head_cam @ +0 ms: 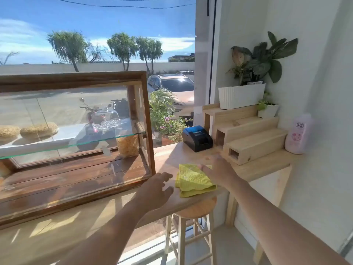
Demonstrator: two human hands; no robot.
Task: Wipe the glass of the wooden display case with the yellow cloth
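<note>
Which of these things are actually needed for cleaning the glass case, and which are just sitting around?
Needed: yellow cloth, wooden display case, right hand, left hand.

Sitting around: receipt printer, pink bottle, stepped wooden stand, potted plants, stool.

Single head-worn view, forward and down over the wooden counter (191, 153); close.

Folded yellow cloth (194, 180) lies flat on wooden counter (263, 165). Right hand (219, 169), fingers spread, rests on cloth's far right part. Left hand (154, 188) open, just left of cloth, beside corner of wooden display case (145, 104).
</note>
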